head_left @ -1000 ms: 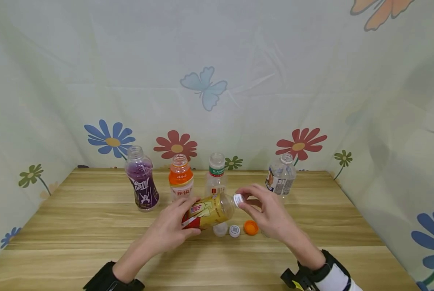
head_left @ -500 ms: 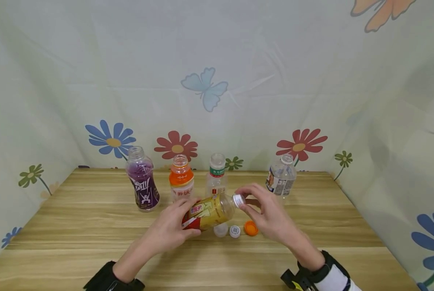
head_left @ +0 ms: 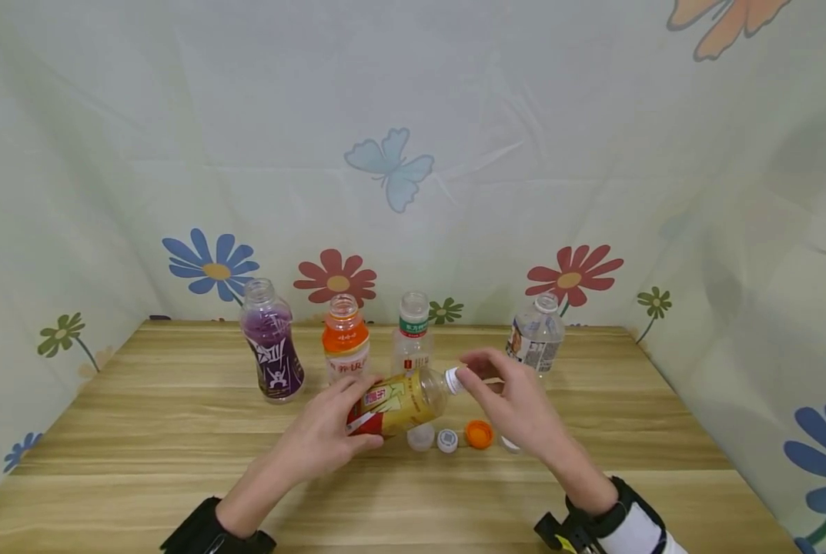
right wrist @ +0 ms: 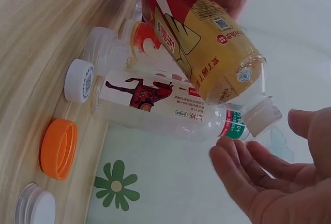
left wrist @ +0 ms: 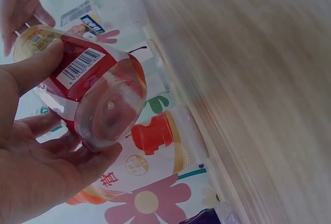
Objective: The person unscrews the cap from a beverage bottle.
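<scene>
A bottle (head_left: 402, 402) with a yellow and red label lies tilted above the table, its white cap (head_left: 453, 381) pointing right. My left hand (head_left: 324, 429) grips it around the lower body; in the left wrist view the thumb presses near the barcode and the fingers support the base. At the neck, my right hand (head_left: 520, 408) is beside the cap. Seen from the right wrist, the right hand's fingers (right wrist: 235, 175) are spread and relaxed, with a small gap between them and the cap (right wrist: 262, 116).
Uncapped bottles stand behind: a purple one (head_left: 272, 354), an orange-topped one (head_left: 346, 338), a clear one with a green band (head_left: 413, 327) and a clear one (head_left: 537, 335) at right. Loose caps lie in front, including a translucent cap (head_left: 421, 437), a white cap (head_left: 447, 441) and an orange cap (head_left: 479, 434).
My right hand has let go of the white cap, its fingers parting and shifting slightly right. Part of another white cap now shows beneath that hand. The left hand and bottle stay almost still.
</scene>
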A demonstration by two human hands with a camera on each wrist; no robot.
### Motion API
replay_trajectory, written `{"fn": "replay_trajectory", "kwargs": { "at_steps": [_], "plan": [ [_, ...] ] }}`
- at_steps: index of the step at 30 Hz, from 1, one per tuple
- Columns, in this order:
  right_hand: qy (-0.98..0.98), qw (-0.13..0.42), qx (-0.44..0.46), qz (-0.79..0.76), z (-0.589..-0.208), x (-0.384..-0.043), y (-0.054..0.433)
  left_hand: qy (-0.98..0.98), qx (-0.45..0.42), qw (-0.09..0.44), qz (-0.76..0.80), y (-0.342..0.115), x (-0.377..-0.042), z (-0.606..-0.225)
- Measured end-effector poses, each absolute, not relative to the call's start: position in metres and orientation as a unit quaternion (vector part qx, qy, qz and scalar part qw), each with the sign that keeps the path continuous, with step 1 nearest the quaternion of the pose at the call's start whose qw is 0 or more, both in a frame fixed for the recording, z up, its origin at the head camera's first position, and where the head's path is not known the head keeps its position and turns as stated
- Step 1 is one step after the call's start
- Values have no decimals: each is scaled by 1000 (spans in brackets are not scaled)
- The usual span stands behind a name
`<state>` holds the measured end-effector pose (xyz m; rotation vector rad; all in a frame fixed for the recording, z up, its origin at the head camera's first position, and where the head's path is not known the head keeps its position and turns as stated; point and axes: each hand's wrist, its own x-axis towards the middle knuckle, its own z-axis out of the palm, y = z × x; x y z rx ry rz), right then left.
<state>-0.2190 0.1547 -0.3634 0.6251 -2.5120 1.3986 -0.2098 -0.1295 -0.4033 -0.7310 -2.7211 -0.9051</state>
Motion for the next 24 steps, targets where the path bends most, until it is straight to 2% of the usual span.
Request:
{"fn": "replay_trajectory", "kwargs": {
  "at_steps": [8,24],
  "plan": [
    [-867,73,182,459,-364,-219,154,-915,-252,99,-300,-128,-208,-404],
    [-871,102,192,440,-361,-214,151,-916,-254,108,-292,-124,-206,-406]
  ]
}}
